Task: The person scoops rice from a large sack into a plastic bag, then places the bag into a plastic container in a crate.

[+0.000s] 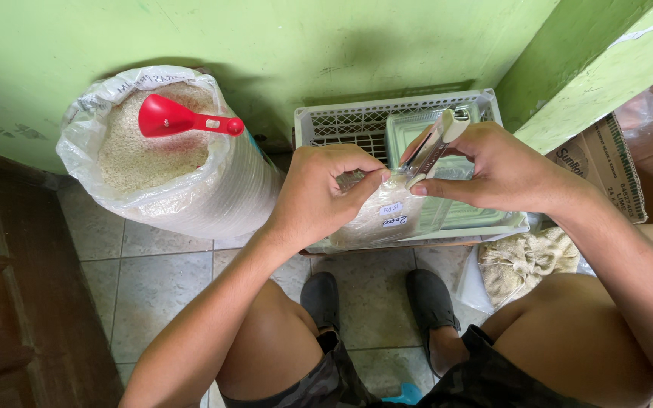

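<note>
Hands first: we count two, both ours, raised together over the white slatted plastic crate (341, 121). Our left hand (319, 193) is closed, its fingertips pinching the gathered top of one small clear plastic bag (387, 215) filled with pale grain. Our right hand (496, 170) is wrapped around one metal stapler (434, 147), narrow and silver-grey, its nose resting against the bag's neck right beside the left fingertips. The bag hangs between and just below the two hands, in front of the crate, and bears a small white label with blue handwriting.

Inside the crate we see one pale green rectangular plastic tray (478, 215), smooth and glossy. To the left stands one large sack (183, 181) of clear, crinkled plastic, rolled open at the top and full of granular white rice. One red plastic scoop (179, 119) lies on the rice, handle pointing right. One second bag (519, 261) of coarse beige material lies by our right knee. One brown cardboard box (606, 162) leans against the green wall. Two dark shoes (376, 302) rest on grey floor tiles.
</note>
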